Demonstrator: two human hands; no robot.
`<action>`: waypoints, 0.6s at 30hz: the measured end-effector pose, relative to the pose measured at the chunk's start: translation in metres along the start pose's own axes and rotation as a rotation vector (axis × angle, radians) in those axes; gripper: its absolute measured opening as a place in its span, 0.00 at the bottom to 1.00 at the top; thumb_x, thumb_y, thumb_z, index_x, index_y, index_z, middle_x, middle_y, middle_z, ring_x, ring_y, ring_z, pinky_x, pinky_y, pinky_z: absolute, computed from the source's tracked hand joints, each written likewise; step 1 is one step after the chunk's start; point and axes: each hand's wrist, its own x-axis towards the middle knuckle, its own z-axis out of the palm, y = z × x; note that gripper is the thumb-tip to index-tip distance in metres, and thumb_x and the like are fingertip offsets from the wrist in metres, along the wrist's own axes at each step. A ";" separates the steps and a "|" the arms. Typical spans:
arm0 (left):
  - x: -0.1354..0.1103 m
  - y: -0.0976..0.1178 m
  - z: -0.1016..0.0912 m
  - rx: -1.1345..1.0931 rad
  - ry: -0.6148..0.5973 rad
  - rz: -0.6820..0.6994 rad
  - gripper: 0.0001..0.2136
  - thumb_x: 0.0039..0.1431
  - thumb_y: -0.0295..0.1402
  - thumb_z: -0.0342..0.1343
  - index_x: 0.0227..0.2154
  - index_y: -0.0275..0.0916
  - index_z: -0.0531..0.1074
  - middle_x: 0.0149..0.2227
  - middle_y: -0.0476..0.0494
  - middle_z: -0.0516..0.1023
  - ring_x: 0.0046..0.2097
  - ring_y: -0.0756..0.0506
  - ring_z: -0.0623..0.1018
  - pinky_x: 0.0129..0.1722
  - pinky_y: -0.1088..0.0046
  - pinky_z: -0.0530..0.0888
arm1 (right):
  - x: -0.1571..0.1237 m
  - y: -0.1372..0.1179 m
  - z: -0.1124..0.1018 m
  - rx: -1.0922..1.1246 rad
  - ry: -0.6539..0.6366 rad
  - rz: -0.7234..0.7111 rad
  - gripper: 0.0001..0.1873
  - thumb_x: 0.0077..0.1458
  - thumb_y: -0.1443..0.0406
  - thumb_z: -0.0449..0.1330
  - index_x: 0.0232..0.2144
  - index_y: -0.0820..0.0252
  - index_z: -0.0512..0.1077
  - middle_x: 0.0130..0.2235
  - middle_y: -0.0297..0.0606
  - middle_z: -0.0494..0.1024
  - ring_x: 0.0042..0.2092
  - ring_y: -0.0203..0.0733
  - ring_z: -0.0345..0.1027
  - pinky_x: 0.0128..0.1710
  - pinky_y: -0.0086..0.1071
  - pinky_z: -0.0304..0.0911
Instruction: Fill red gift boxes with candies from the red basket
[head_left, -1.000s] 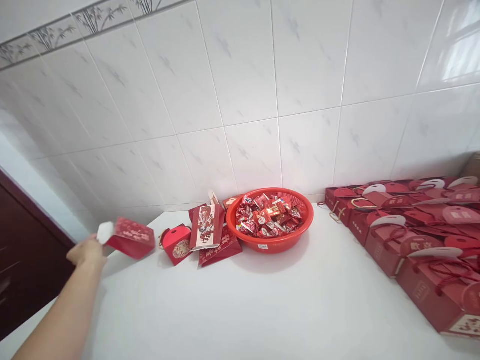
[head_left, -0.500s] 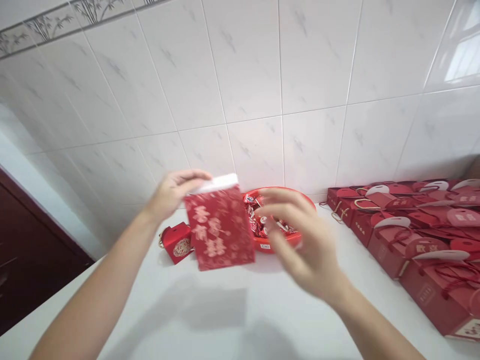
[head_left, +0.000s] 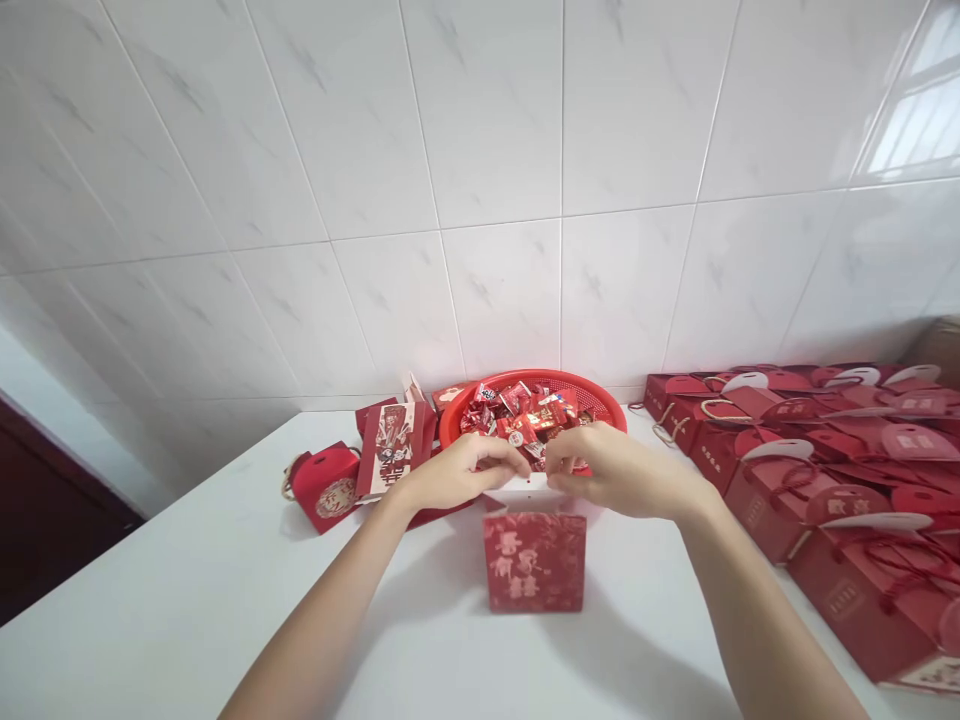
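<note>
A red paper gift bag (head_left: 535, 565) with pale pink lettering stands upright on the white table, its top spread apart. My left hand (head_left: 469, 470) pinches the white back edge of its mouth from the left. On the right, my right hand (head_left: 607, 468) grips that same white edge, fingers bent down over it. Small dark holes show in the edge between the two hands. Right behind the bag is a red plastic basket (head_left: 616, 408) holding many wrapped candies (head_left: 525, 410); my hands hide its front part.
Left of the basket lie a small red box (head_left: 328, 487) with a gold round emblem and a flat printed red packet (head_left: 393, 447). Rows of red handled gift boxes (head_left: 832, 590) fill the right side. A tiled wall (head_left: 495, 290) borders the table (head_left: 247, 600) behind.
The bag was flat, held up by my left hand alone. Now it stands opened out on the table, further right and lower, and my right hand has come onto its top edge.
</note>
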 end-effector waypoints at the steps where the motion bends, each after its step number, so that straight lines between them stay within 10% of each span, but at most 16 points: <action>1: -0.001 -0.005 0.000 -0.040 -0.026 -0.025 0.11 0.64 0.36 0.53 0.41 0.41 0.79 0.41 0.44 0.81 0.41 0.45 0.76 0.41 0.70 0.73 | 0.001 0.002 0.000 0.000 -0.036 -0.007 0.11 0.56 0.72 0.57 0.23 0.60 0.72 0.25 0.32 0.73 0.26 0.32 0.61 0.25 0.27 0.52; 12: -0.005 -0.015 -0.012 -0.372 -0.023 0.009 0.18 0.65 0.45 0.54 0.53 0.45 0.74 0.48 0.41 0.79 0.50 0.43 0.77 0.50 0.65 0.72 | 0.035 0.063 0.011 0.580 0.283 0.162 0.12 0.54 0.58 0.60 0.31 0.63 0.73 0.33 0.38 0.78 0.35 0.40 0.74 0.37 0.33 0.69; 18: 0.042 -0.045 -0.015 0.157 -0.077 -0.134 0.18 0.60 0.42 0.57 0.50 0.41 0.76 0.44 0.41 0.81 0.46 0.41 0.78 0.46 0.66 0.72 | 0.066 0.094 0.046 0.355 0.120 0.340 0.07 0.53 0.68 0.55 0.28 0.64 0.73 0.26 0.35 0.75 0.29 0.36 0.68 0.32 0.30 0.63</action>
